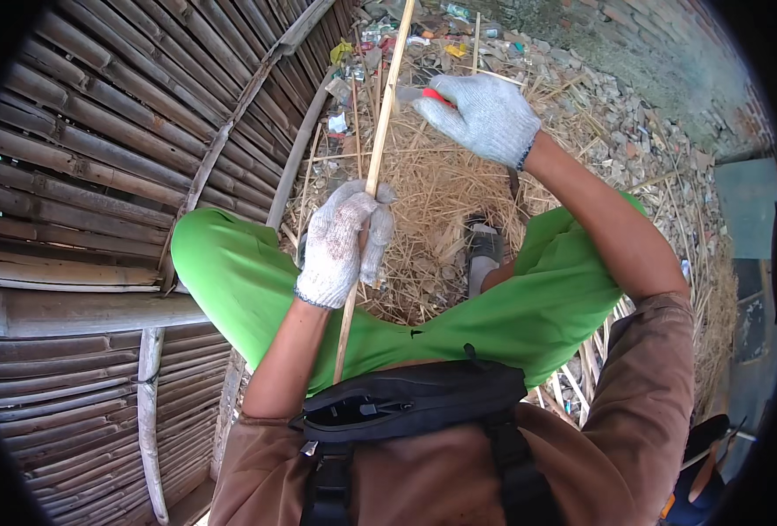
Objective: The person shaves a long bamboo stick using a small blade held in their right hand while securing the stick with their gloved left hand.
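Note:
A long, pale bamboo strip [379, 149] runs from my lap up past the top of the view, tilted slightly to the right. My left hand [331, 241], in a stained white knit glove, is closed around its lower part. In my right hand [491, 118], gloved the same way, is a knife with a red handle [438, 95]. Its blurred grey blade points left and lies at the strip's right edge; whether it touches cannot be made out. The fingers on the handle are partly hidden by the back of the glove.
A slatted bamboo wall [99, 167] stands close on the left. Straw and shavings [428, 210] cover the ground between my green-trousered legs, around a sandalled foot [485, 250]. Rubble and litter lie farther ahead, below a brick wall [642, 53]. A black pouch [415, 399] sits at my waist.

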`<move>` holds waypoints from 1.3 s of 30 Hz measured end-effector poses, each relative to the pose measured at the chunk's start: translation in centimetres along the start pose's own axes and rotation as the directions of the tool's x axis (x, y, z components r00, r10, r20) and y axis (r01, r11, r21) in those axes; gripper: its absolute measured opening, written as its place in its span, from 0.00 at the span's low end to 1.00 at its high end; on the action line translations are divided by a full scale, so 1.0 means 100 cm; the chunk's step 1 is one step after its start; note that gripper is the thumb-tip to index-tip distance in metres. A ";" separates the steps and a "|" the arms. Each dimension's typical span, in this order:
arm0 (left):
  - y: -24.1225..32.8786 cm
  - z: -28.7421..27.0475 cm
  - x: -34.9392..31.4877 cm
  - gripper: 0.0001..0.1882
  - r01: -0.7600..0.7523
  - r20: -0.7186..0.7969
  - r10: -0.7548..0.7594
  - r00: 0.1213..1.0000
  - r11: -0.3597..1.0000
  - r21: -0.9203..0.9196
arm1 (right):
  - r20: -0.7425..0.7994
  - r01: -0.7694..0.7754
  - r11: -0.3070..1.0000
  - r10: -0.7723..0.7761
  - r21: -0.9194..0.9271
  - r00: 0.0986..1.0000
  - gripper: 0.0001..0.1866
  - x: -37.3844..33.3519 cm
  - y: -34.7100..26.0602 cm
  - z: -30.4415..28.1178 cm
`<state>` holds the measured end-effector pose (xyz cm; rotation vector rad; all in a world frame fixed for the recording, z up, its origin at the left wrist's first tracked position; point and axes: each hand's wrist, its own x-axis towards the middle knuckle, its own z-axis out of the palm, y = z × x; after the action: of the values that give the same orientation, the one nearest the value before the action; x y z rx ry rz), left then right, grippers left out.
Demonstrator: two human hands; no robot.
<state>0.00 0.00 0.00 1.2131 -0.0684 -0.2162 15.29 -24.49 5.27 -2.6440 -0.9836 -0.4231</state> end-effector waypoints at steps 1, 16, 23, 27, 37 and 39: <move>0.002 -0.001 0.000 0.18 -0.008 0.019 0.009 1.000 0.999 -0.036 | 0.026 -0.008 1.000 0.007 0.027 1.000 0.27 -0.001 -0.007 0.000; 0.004 0.027 -0.011 0.18 0.051 -0.116 -0.025 0.993 0.973 0.224 | 0.030 -0.056 0.998 0.057 -0.030 0.998 0.31 -0.004 0.000 -0.003; 0.005 0.015 -0.002 0.15 0.023 -0.108 0.009 0.994 0.955 0.294 | 0.200 0.108 0.992 -0.118 0.062 0.973 0.28 -0.026 -0.049 0.016; 0.000 0.013 -0.006 0.15 0.025 -0.126 0.031 0.992 0.907 0.421 | 0.217 0.022 0.999 -0.027 0.025 0.976 0.29 -0.013 -0.034 0.008; 0.000 0.007 -0.004 0.13 -0.009 -0.118 0.077 0.990 0.869 0.494 | 0.231 0.130 0.986 -0.151 0.103 0.961 0.28 -0.028 -0.056 0.020; -0.004 0.006 -0.005 0.13 -0.038 -0.128 0.120 0.985 0.856 0.515 | 0.229 0.109 0.992 -0.123 0.070 0.966 0.28 -0.024 -0.053 0.013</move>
<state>-0.65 -0.59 -0.12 1.7543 -0.0399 -0.0254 10.23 -21.59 4.07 -2.6359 -1.2062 -0.1071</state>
